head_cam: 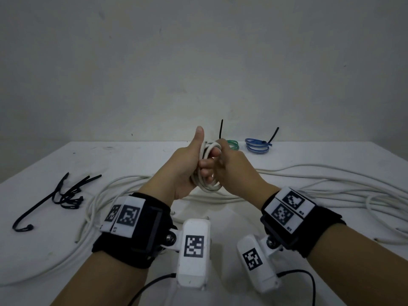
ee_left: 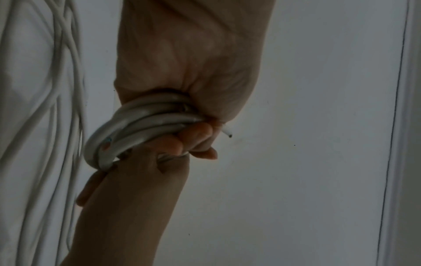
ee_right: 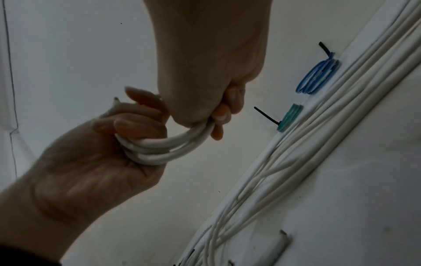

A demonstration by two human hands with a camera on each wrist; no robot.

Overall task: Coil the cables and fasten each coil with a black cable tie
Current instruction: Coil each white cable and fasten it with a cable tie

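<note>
At the centre of the head view, both hands are holding a small white cable coil (head_cam: 206,171) raised above the white surface (head_cam: 141,160). The left hand (head_cam: 183,171) is gripping one side of the coil with its fingers curled round the loops and its thumb pointing up. The right hand (head_cam: 231,166) is gripping the other side, fingers (ee_right: 224,109) wrapped over the strands. A cut cable end (ee_left: 227,133) is sticking out past the left hand's fingers in the left wrist view.

Loose white cables (head_cam: 331,191) are lying across the middle of the frame. Spare black cable ties (head_cam: 66,195) are lying at centre left. Beyond the hands, a green coil (head_cam: 234,145) and a blue coil (head_cam: 257,146) are resting on the surface, each bearing a black tie.
</note>
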